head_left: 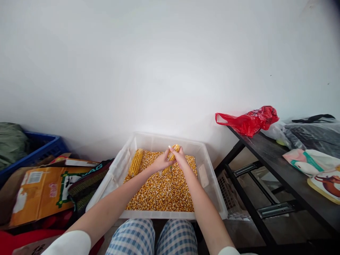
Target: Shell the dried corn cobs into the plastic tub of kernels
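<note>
Both my hands are closed around one yellow corn cob (pixel 175 147), held above the loose kernels. My left hand (pixel 162 161) grips it from the left, and my right hand (pixel 181 157) from the right, with the thumbs close together on it. Part of the cob is hidden by the fingers. Below lie many loose corn kernels (pixel 162 193) in a translucent white plastic bin (pixel 170 214). Another corn cob (pixel 136 162), full of kernels, leans at the bin's left side, apart from my hands.
To the left are an orange cardboard box (pixel 39 198), a black mesh bag (pixel 89 187) and a blue crate (pixel 45 150). On the right stands a dark table (pixel 255 145) with a red plastic bag (pixel 249 122) on it. A white wall (pixel 164 71) rises behind the bin.
</note>
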The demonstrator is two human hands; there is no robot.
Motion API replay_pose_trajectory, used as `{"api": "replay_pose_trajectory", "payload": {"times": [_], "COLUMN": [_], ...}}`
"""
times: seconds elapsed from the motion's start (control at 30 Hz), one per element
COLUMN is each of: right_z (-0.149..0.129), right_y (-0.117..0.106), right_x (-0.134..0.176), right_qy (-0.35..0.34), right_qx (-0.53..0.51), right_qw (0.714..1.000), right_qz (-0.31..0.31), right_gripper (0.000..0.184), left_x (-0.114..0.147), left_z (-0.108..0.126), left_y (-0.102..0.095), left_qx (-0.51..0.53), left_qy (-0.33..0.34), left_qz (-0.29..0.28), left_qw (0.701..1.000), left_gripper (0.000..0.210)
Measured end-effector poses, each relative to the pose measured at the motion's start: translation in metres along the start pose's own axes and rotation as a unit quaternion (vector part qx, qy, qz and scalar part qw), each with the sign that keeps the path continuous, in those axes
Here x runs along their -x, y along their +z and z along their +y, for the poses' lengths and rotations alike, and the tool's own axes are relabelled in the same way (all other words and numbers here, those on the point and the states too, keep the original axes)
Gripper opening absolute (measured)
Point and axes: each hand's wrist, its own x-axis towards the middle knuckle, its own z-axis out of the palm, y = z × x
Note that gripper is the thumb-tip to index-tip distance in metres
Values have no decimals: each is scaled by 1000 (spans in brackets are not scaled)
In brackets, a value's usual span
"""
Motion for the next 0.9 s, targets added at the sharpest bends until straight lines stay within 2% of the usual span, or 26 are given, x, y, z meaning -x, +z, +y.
{"api": "replay_pose_trajectory", "payload": {"times": [0.2, 0.4, 0.43, 0.6, 0.67, 0.8, 0.83, 0.9], "right_z": [-2, 0, 0, -2, 0, 5, 4, 1], "right_y": [-7, -5, -6, -12, -11, -4, -3, -4], "right_x": [-6, -4, -4, -8, -9, -7, -7, -5], "right_qy": [64, 58, 59, 91, 93, 68, 60, 54], "right_qx": [-102, -52, -50, -124, -119, -87, -87, -97], "right_qw": [987, 997, 997, 983, 985, 994, 994, 994], "right_qz": [-106, -11, -14, -103, -83, 3, 10, -20], "right_gripper": [39, 46, 46, 40, 40, 44, 44, 42], "left_x": [0, 1, 1, 2, 3, 5, 5, 4], "left_z": [-7, -12, -12, -15, -14, -10, -9, -9], "left_y": [-4, 4, 4, 0, 0, 1, 1, 0], "left_qx": [29, -36, -43, -67, -83, -131, -139, -130], "left_qy": [6, 16, 17, 2, 6, 15, 13, 10], "left_qz": [-8, -5, -10, -26, -26, -23, -23, -21], "left_qw": [1000, 999, 999, 997, 996, 991, 990, 991], "left_gripper": [76, 82, 83, 84, 83, 82, 82, 83]}}
